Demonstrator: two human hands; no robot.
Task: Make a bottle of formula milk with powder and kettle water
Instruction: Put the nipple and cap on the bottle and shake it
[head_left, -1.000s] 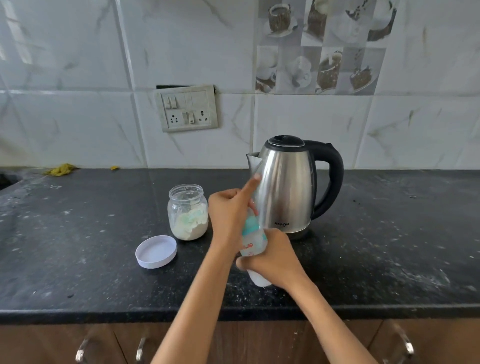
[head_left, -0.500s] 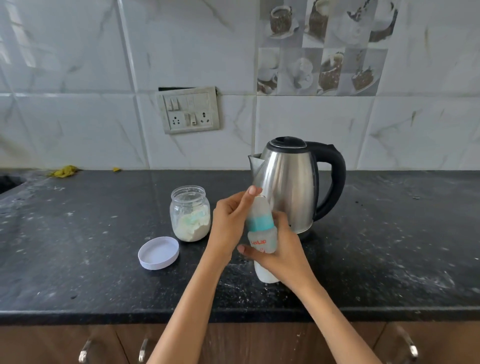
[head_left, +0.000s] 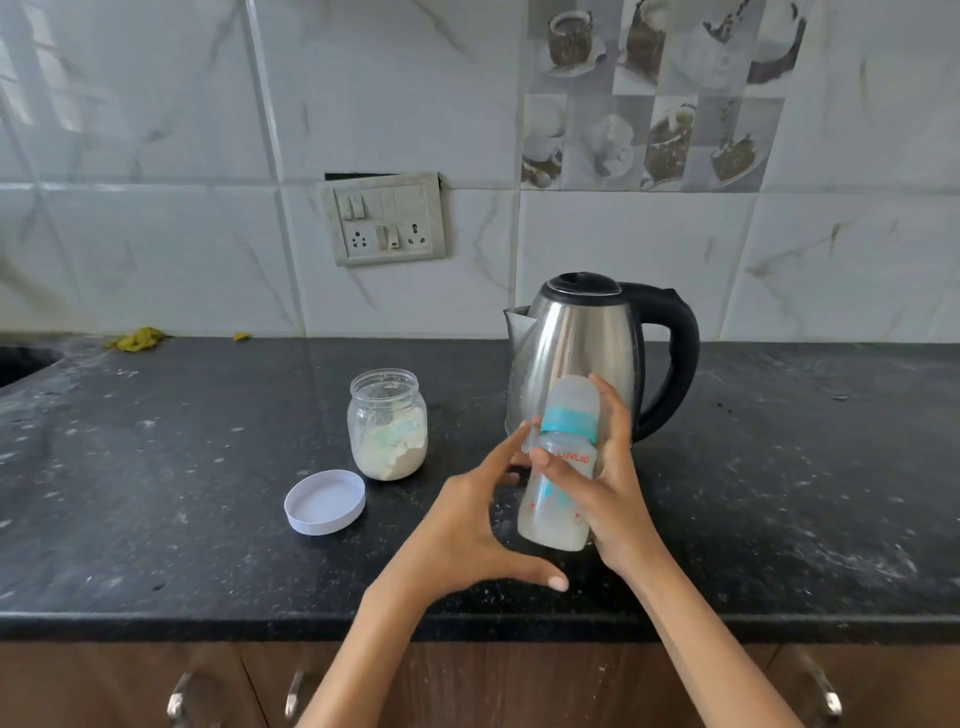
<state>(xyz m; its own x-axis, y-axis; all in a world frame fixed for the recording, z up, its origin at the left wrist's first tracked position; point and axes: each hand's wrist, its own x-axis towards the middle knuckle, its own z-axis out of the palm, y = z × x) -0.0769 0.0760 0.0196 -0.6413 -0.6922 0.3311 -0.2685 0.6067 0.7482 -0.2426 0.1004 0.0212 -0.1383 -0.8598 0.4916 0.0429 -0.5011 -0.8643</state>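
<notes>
Countertop black, wall marble-tiled

light: soft, even daylight | glare: sheen on kettle | edges: wide-angle bowing | focus: slightly soft

The right hand held the capped bottle upright. The left hand hovered open beside it. A kettle stood behind.

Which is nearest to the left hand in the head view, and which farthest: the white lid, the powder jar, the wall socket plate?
From the left hand, which is open beside the bottle:
1. Lid, flat on the counter, to its left.
2. Jar, open, behind the lid.
3. Socket plate, up on the wall.
</notes>
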